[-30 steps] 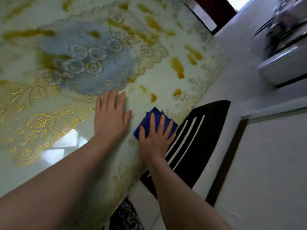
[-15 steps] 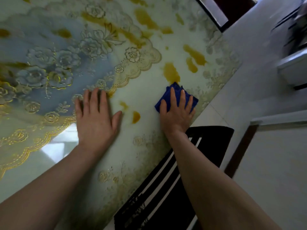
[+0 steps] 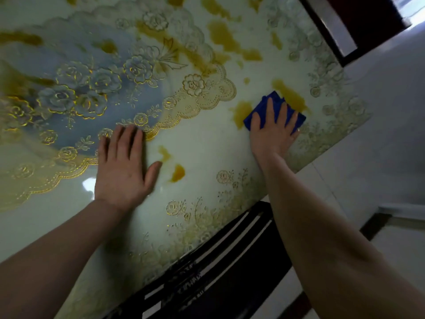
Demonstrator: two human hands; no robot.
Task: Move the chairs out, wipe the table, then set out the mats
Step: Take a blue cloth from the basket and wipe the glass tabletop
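Two hands are working flat on the table [image 3: 207, 143], wipe step underway. Nearest the camera, a dark slatted chair [image 3: 207, 268] is sitting tucked against the table edge, under the right forearm. Left hand [image 3: 124, 171] is lying spread, palm down, fingers straight, fingertips touching the scalloped rim of the lace-pattern mat [image 3: 87, 93], holding nothing, looks like bracing. Further out, right hand [image 3: 273, 130] is pressing flat with fingers extended on a folded blue cloth [image 3: 296, 118], near the table's right edge. Cloth is sitting between two amber blotches [image 3: 289, 95]; more are showing beyond and near the left thumb. Cannot tell if they are spills or printed pattern. Far corner: dark door frame [image 3: 358, 26], pale floor [image 3: 379, 125].

Risks, judged: cloth is close to the edge, so an outward stroke could be pushing it off onto the floor. If the blotches are wet, flat wiping may be smearing them toward the mat. The close chair could be catching the forearm.
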